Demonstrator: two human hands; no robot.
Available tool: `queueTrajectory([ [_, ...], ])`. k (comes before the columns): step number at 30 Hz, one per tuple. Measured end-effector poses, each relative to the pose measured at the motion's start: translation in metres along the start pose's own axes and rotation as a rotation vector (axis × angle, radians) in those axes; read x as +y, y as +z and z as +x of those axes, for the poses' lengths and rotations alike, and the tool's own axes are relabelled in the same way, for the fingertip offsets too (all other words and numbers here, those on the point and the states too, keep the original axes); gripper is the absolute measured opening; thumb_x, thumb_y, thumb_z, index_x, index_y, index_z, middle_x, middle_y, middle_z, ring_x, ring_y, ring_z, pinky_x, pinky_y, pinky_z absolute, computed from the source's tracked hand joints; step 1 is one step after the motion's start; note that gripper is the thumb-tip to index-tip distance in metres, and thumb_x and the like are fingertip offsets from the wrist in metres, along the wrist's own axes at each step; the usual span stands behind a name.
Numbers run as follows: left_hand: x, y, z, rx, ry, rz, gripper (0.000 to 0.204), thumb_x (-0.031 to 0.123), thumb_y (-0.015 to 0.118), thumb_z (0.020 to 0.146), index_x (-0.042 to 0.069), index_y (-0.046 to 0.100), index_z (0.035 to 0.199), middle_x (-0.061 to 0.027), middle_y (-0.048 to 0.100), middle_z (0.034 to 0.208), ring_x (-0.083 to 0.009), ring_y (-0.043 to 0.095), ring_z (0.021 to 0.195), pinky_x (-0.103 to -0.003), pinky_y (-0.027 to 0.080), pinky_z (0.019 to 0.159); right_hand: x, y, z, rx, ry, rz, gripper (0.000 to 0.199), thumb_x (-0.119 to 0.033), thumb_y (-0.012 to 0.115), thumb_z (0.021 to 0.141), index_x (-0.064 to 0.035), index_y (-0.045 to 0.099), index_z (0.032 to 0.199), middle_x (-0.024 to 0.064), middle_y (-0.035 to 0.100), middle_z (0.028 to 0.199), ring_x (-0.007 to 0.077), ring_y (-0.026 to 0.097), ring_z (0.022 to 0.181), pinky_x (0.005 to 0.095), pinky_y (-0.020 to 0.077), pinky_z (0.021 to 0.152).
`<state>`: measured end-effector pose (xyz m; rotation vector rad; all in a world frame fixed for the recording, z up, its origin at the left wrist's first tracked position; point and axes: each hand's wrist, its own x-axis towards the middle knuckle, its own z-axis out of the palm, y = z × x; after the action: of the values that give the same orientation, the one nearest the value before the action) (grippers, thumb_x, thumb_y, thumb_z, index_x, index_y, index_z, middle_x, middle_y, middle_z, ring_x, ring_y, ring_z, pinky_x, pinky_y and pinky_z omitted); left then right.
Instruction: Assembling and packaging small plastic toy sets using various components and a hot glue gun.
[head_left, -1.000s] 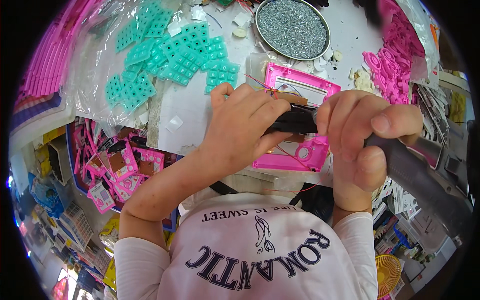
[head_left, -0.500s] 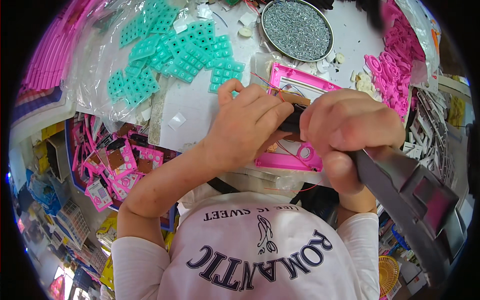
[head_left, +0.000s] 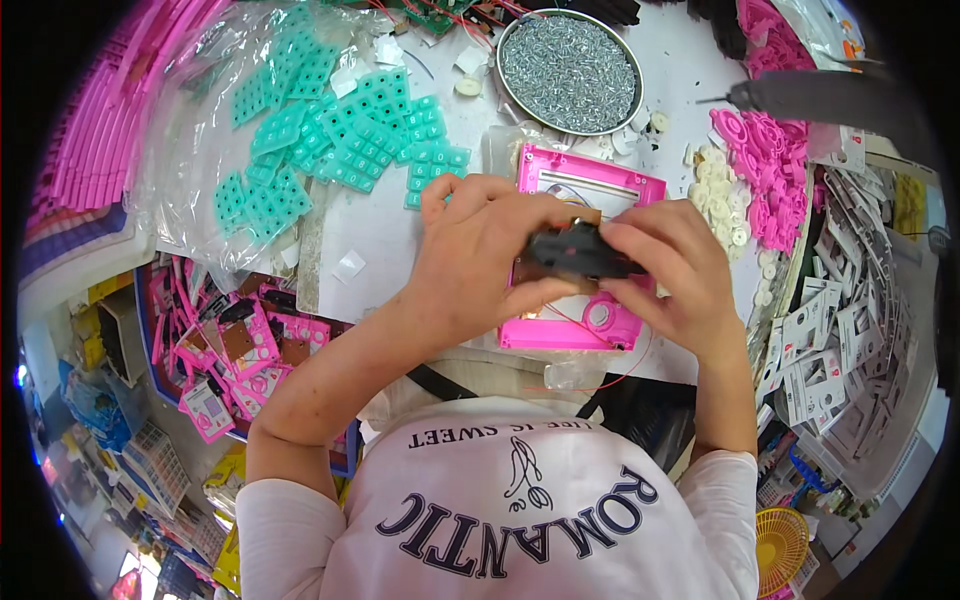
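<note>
Between my two hands is a dark plastic part point(head_left: 580, 252), blurred, with a brown board edge showing by it. My left hand point(head_left: 470, 245) grips its left side with thumb and fingers. The fingers and thumb of my right hand point(head_left: 685, 270) pinch its right end. Beneath them a pink rectangular plastic housing point(head_left: 650, 185) lies on the table, with thin wires inside and a round ring point(head_left: 600, 316) at its near end. My hands hide its middle. A dark power screwdriver point(head_left: 830, 102) with a thin bit hangs at the upper right, apart from my hands.
A round metal tray of screws point(head_left: 570, 75) stands behind the housing. Teal rubber keypads point(head_left: 365, 130) lie at the left, partly on clear plastic. White round pieces point(head_left: 715, 200) and pink parts point(head_left: 770, 170) are heaped at the right. A bin of pink assemblies point(head_left: 245, 340) sits lower left.
My right hand has let go of the screwdriver, which now hangs farther up and right. That hand has moved onto the dark part, now held between both hands.
</note>
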<state>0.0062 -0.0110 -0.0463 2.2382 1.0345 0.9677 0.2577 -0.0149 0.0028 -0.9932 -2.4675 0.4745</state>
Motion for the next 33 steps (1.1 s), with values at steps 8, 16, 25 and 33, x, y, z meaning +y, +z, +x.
queueTrajectory([
  [8,-0.006,0.01,-0.004,0.19,-0.233,-0.273,0.054,0.027,0.08,0.076,0.004,0.057,0.12,-0.0084,0.059,0.112,-0.0258,0.055,0.101,-0.041,0.036,0.093,0.022,-0.019,0.025,0.077,0.602,0.77,0.027,-0.021,0.065,0.098,-0.0001,0.067,0.116,0.0047,0.069,0.097,0.01,0.063,0.085,0.027,0.0513,0.07],
  [16,-0.001,0.003,0.029,0.087,-0.134,0.207,0.024,0.02,0.078,0.074,0.01,0.068,0.094,-0.0064,0.058,0.101,-0.0261,0.055,0.096,-0.044,0.036,0.088,0.01,0.003,0.027,0.257,0.555,0.748,0.026,-0.02,0.065,0.1,-0.0004,0.066,0.116,-0.0008,0.065,0.089,0.0036,0.057,0.08,0.019,0.0464,0.065],
  [25,-0.005,-0.004,0.014,0.069,0.072,0.248,0.014,0.017,0.077,0.082,0.011,0.068,0.09,-0.0017,0.063,0.089,-0.0221,0.059,0.085,-0.04,0.036,0.084,0.008,0.006,0.023,0.256,0.6,0.774,0.025,-0.02,0.065,0.1,0.0002,0.066,0.116,-0.0003,0.064,0.088,0.0036,0.056,0.08,0.02,0.0466,0.063],
  [33,-0.002,0.001,0.024,0.069,-0.015,0.113,0.013,0.018,0.077,0.084,0.012,0.066,0.087,-0.0011,0.063,0.084,-0.0221,0.061,0.081,-0.039,0.038,0.081,0.012,0.025,0.019,0.247,0.596,0.625,0.026,-0.021,0.065,0.1,-0.0019,0.066,0.118,0.0011,0.065,0.088,0.0055,0.057,0.075,0.0232,0.0488,0.063],
])
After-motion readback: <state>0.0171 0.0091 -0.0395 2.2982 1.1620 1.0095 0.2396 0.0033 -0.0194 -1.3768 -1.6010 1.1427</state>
